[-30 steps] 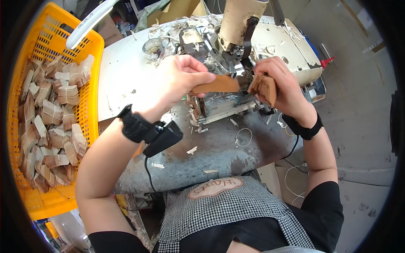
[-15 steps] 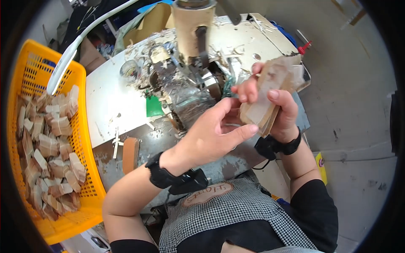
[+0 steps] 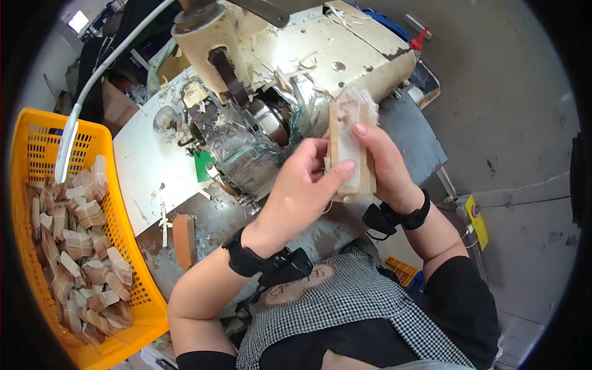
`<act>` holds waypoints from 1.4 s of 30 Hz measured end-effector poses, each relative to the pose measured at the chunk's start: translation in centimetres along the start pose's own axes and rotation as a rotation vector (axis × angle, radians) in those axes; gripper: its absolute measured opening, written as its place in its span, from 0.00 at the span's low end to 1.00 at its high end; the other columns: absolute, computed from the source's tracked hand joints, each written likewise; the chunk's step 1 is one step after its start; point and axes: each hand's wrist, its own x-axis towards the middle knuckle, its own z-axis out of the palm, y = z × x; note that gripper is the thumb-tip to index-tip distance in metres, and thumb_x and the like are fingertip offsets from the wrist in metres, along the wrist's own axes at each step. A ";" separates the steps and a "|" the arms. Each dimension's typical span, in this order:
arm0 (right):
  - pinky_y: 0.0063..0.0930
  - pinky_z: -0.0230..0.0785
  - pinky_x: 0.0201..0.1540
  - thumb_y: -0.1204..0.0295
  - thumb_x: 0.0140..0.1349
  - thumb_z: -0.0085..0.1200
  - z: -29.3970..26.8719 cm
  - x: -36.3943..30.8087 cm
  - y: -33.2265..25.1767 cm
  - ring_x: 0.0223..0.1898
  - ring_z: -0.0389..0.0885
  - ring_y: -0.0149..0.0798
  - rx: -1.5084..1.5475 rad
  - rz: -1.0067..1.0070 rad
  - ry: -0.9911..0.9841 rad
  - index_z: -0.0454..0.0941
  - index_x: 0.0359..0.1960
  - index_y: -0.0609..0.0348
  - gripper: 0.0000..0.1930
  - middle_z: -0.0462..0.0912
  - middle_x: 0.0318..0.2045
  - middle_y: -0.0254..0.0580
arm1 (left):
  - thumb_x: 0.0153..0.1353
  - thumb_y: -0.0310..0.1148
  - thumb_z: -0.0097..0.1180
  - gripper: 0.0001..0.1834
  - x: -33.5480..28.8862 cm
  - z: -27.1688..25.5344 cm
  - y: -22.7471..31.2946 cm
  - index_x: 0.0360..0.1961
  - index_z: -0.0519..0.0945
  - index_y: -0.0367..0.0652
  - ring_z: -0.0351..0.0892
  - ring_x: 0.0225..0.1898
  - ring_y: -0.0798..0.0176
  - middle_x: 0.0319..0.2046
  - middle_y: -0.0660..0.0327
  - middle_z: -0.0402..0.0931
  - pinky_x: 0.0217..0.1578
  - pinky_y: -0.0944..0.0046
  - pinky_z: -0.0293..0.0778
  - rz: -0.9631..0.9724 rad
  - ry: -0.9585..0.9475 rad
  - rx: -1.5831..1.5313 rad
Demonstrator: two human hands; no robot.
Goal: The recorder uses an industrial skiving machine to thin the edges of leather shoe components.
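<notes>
In front of the machine, both hands hold a bundle of flat tan strips (image 3: 349,143) with a pale, translucent layer on its top face. My left hand (image 3: 302,188) grips the near end of the bundle, its thumb pressed on the top and its fingers mostly hidden along the side. Around the right side wraps my right hand (image 3: 383,161), thumb lying across the top face and fingers hidden underneath. The bundle's far end is uneven, with frayed pale edges. Just beyond stands a cream bench machine (image 3: 213,46) with a shiny metal wheel (image 3: 269,120), scraps scattered about it.
A yellow perforated basket (image 3: 140,296) full of tan bundles (image 3: 86,213) stands at the left, below a white lamp arm (image 3: 68,145). A brown round-ended stack (image 3: 184,242) lies by my left forearm. A red-tipped bottle (image 3: 419,39) is at the far right.
The bundle has come nearer and turned more upright in the view. My right fingers have gone from its far-left side to underneath, and my left hand has closed on its near end. The view has shifted.
</notes>
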 end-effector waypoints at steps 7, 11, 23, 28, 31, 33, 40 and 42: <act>0.22 0.74 0.46 0.68 0.67 0.55 0.2 -0.5 0.7 0.43 0.79 0.27 -0.190 -0.203 0.167 0.70 0.57 0.63 0.20 0.80 0.44 0.37 | 0.66 0.34 0.58 0.23 0.6 0.0 -0.6 0.55 0.68 0.30 0.79 0.43 0.69 0.44 0.54 0.78 0.44 0.70 0.75 -0.004 0.101 0.037; 0.22 0.76 0.41 0.67 0.68 0.55 -0.4 0.0 0.4 0.39 0.81 0.27 -0.078 -0.135 0.186 0.71 0.55 0.63 0.18 0.81 0.42 0.38 | 0.66 0.31 0.57 0.12 0.6 -0.8 -0.6 0.46 0.74 0.33 0.78 0.35 0.73 0.36 0.60 0.79 0.36 0.72 0.76 0.060 0.174 0.106; 0.25 0.77 0.41 0.67 0.68 0.52 0.5 0.6 1.0 0.38 0.82 0.30 0.029 -0.140 0.244 0.71 0.54 0.64 0.17 0.81 0.41 0.39 | 0.66 0.26 0.52 0.03 -0.6 -2.1 -0.3 0.38 0.76 0.38 0.72 0.26 0.77 0.27 0.67 0.75 0.28 0.75 0.72 0.158 0.293 0.169; 0.25 0.77 0.42 0.68 0.67 0.52 -0.9 0.9 -0.4 0.38 0.82 0.30 0.106 -0.077 0.195 0.71 0.54 0.64 0.17 0.81 0.41 0.37 | 0.65 0.25 0.53 0.04 -3.9 -4.6 0.0 0.40 0.76 0.38 0.75 0.29 0.76 0.29 0.66 0.76 0.31 0.76 0.72 0.039 0.199 0.346; 0.23 0.74 0.44 0.68 0.66 0.55 0.0 1.8 -3.2 0.42 0.79 0.26 -0.293 -0.189 0.105 0.71 0.56 0.63 0.19 0.81 0.42 0.36 | 0.63 0.24 0.55 0.09 -6.8 -6.0 -0.2 0.45 0.77 0.36 0.77 0.35 0.74 0.33 0.65 0.78 0.38 0.75 0.74 -0.007 0.101 0.546; 0.24 0.72 0.39 0.67 0.65 0.56 -0.6 3.5 -6.0 0.38 0.77 0.27 -0.754 -0.351 -0.070 0.73 0.49 0.63 0.16 0.80 0.38 0.35 | 0.62 0.23 0.57 0.13 -8.6 -7.0 -0.2 0.48 0.77 0.35 0.78 0.40 0.73 0.37 0.63 0.79 0.43 0.73 0.74 -0.122 0.119 0.594; 0.39 0.68 0.33 0.66 0.55 0.60 0.9 14.8 -10.4 0.28 0.76 0.49 -1.823 -0.347 -0.760 0.71 0.37 0.64 0.15 0.76 0.25 0.51 | 0.62 0.23 0.58 0.13 -14.5 -8.4 -2.0 0.47 0.77 0.33 0.78 0.40 0.73 0.39 0.62 0.80 0.44 0.72 0.74 -0.260 0.263 0.427; 0.42 0.72 0.34 0.68 0.55 0.57 4.9 16.6 -11.7 0.30 0.81 0.52 -1.854 0.135 -0.435 0.74 0.38 0.65 0.14 0.79 0.25 0.53 | 0.61 0.22 0.57 0.12 -15.7 -8.4 -2.1 0.47 0.77 0.33 0.79 0.41 0.72 0.39 0.62 0.80 0.45 0.72 0.74 -0.255 0.255 0.437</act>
